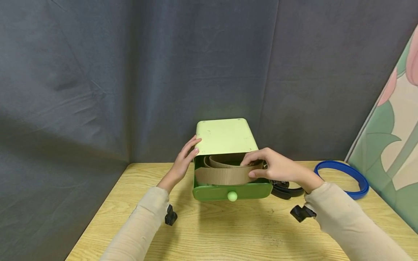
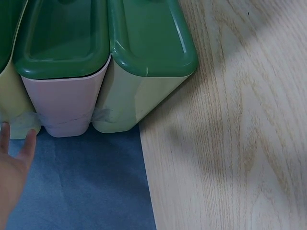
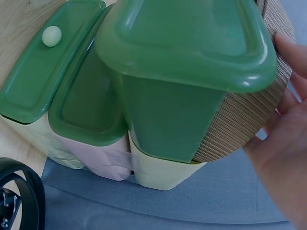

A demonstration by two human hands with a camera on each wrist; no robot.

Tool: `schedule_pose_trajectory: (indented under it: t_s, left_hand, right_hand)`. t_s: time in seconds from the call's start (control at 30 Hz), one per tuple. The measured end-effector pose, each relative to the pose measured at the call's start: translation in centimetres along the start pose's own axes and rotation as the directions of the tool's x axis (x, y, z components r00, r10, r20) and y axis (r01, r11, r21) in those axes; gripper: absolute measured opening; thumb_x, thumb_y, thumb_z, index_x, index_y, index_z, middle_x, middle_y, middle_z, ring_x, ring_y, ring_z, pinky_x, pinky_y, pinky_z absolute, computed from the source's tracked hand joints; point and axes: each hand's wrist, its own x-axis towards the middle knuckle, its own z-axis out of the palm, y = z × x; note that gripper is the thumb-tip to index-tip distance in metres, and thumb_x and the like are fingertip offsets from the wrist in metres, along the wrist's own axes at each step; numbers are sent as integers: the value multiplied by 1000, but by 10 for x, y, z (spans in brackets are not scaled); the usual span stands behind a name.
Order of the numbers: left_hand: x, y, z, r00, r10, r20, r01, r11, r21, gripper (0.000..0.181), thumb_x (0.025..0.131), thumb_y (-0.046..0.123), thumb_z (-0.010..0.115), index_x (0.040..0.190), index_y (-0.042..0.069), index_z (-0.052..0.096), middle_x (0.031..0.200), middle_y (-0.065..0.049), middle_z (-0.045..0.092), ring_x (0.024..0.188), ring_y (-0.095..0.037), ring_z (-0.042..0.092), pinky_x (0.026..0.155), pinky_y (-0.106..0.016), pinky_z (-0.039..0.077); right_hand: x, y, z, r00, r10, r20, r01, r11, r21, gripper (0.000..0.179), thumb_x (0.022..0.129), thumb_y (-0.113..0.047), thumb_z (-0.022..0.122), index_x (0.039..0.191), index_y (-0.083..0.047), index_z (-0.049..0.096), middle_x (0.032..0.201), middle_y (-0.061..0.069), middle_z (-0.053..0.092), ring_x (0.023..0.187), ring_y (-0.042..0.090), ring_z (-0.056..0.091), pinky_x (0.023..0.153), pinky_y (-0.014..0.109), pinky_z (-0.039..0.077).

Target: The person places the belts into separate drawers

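While the coiled strap (image 1: 225, 176) is pinched by the right hand (image 1: 279, 166) and the box (image 1: 225, 136) touched by the outstretched left hand (image 1: 181, 165), uncoiling could be caused by slackened grip.

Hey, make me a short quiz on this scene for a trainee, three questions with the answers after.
1. Which hand holds the tan belt?
2. True or false: the blue belt lies outside the open drawer.
3. What does the left hand touch? a) the knob, b) the pale box, c) the black belt

Key: 1. the right hand; 2. true; 3. b
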Motion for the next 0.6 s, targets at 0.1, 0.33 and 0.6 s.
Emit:
schedule_pose_trajectory:
  t_s: [0.1, 0.33, 0.6]
  left_hand:
    - [-3, 10, 0, 1000, -12, 6, 12, 1000, -11, 47, 108, 23, 41, 153, 10, 38, 165, -7, 14, 150, -27, 10, 115, -60, 18]
    - [-1, -1, -1, 1000, -4, -6, 4, 1000, 0, 46, 108, 25, 42, 152, 13, 40, 164, -4, 15, 150, -26, 11, 114, -60, 20]
    - [1, -2, 0, 1000, -3, -7, 3, 1000, -3, 46, 108, 22, 41, 152, 11, 40, 164, -4, 16, 150, -25, 11, 115, -58, 18]
  right_hand:
    - [2, 1, 2, 1000, 7, -1, -7, 1000, 9, 17, 93, -4, 68, 108, -11, 73, 102, -2, 68, 87, 15, 61, 79, 32, 51]
    - [7, 5, 6, 1000, 15, -10, -16, 1000, -26, 17, 93, -5, 69, 107, -12, 74, 102, -2, 69, 86, 13, 62, 77, 33, 52]
    - [10, 15, 14, 997, 77, -2, -77, 997, -29, 25, 90, -1, 71, 113, -10, 74, 109, 1, 70, 91, 11, 67, 79, 32, 56]
